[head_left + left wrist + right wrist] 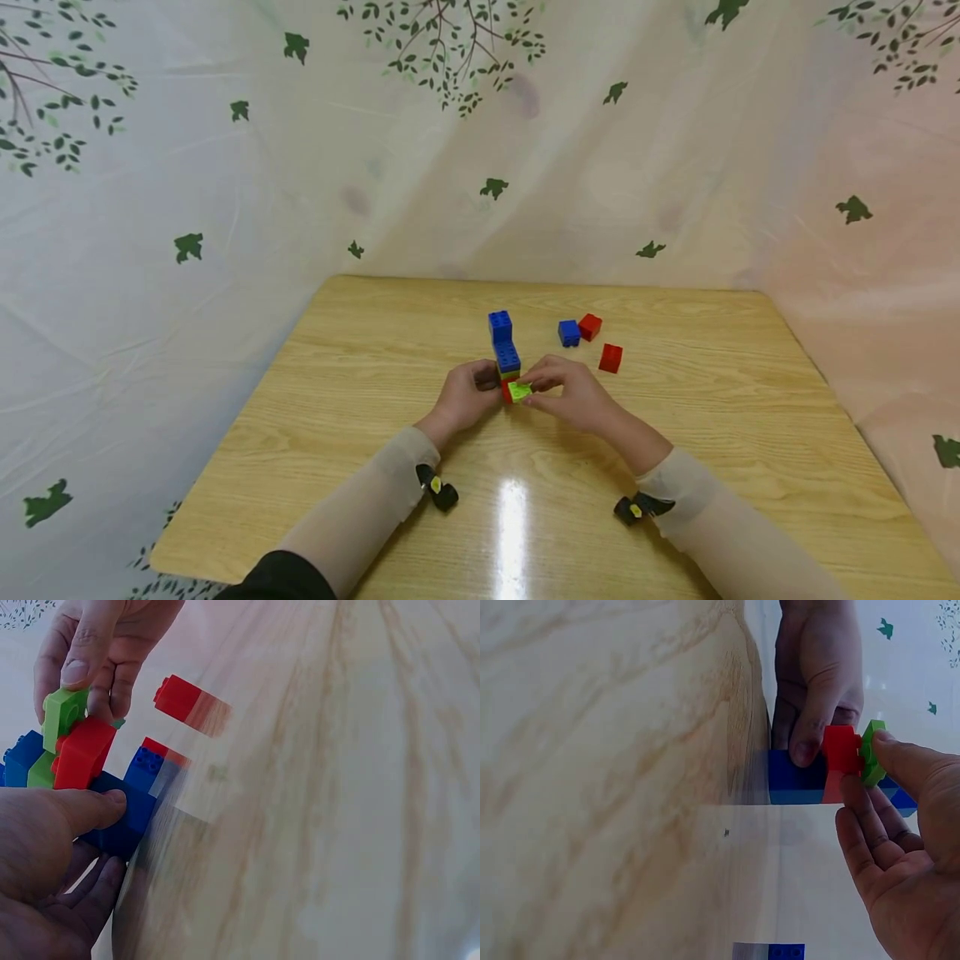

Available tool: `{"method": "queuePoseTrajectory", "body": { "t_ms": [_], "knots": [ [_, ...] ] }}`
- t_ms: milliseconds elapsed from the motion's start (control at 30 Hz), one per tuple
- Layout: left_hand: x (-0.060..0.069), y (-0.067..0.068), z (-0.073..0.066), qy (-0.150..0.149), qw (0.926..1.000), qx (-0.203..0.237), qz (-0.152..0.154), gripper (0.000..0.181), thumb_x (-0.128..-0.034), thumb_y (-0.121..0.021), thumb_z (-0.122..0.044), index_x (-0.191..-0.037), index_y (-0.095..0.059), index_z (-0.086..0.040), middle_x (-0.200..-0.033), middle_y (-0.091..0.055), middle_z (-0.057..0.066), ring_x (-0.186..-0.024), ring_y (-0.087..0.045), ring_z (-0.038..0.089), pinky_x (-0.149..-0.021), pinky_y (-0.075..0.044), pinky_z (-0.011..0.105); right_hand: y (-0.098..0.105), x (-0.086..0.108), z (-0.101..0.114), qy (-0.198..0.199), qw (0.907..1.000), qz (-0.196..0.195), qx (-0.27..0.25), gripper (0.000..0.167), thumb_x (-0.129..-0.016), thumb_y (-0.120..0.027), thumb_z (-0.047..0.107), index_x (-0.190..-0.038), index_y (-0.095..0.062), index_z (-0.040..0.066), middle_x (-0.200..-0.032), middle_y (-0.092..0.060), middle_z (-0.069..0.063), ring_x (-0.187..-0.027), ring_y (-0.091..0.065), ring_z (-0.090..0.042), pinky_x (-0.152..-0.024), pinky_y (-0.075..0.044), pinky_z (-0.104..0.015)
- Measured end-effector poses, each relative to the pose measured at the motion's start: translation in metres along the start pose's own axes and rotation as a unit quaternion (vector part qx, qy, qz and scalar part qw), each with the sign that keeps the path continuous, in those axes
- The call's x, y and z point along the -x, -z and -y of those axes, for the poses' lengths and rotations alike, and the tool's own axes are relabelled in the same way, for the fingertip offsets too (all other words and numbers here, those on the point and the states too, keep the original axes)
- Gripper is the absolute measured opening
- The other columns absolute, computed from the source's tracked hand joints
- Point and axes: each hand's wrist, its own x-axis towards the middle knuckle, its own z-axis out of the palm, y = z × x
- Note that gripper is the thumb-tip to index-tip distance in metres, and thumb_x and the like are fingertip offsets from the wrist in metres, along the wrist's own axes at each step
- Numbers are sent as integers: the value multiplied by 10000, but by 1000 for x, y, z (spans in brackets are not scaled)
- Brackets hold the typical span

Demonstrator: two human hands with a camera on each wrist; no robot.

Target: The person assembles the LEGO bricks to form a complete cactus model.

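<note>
Head view's pretty bright, backdrop (420,183) going bluish left and pinkish right, with one long white glare streak (512,537) on the shiny tabletop (750,400) near the bottom; both wrist views look way dimmer, wood grain (411,825) kinda soft and smeary

The glossy wood-grain surface (750,375) is carrying a toy-brick stack (507,357), standing on its dark-blue bottom brick (793,778). To the right, a loose blue brick (569,334) is lying just beside a red brick (591,327); another red brick (611,358) is sitting nearby.
</note>
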Motion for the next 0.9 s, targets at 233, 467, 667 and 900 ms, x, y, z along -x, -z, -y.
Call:
{"method": "queuePoseTrajectory", "body": {
  "t_ms": [233,467,667,900],
  "knots": [
    [0,1,0,15,10000,17,6,306,-948,-771,-45,-1252,-729,-37,-1209,-746,112,-1120,-718,225,-940,-588,300,-3,-1,-1,35,9999,92,-23,276,-913,-834,121,-1172,-817,215,-1103,-662,56,-1045,-650,-183,-875,-616,-352],
    [-1,1,1,-58,10000,-27,58,314,-957,-773,-72,-1265,-722,-39,-1219,-743,112,-1128,-717,225,-943,-587,304,-4,-1,5,-55,9995,241,-188,271,-923,-817,85,-1177,-799,178,-1130,-633,3,-1154,-695,-299,-825,-628,-316],
    [-1,1,2,-147,9999,-28,44,304,-964,-762,-63,-1264,-724,-38,-1215,-743,120,-1126,-718,234,-937,-592,311,-6,-2,6,237,9992,283,-119,298,-912,-810,22,-1190,-806,129,-1097,-616,-7,-1084,-651,-268,-808,-628,-298],
    [0,1,0,-105,9999,5,36,315,-954,-770,-50,-1263,-719,-13,-1209,-745,134,-1115,-723,237,-937,-590,306,-7,-2,5,656,9975,238,81,303,-892,-817,-16,-1174,-810,95,-1084,-601,-12,-1055,-652,-247,-861,-624,-356]
  ]
}}
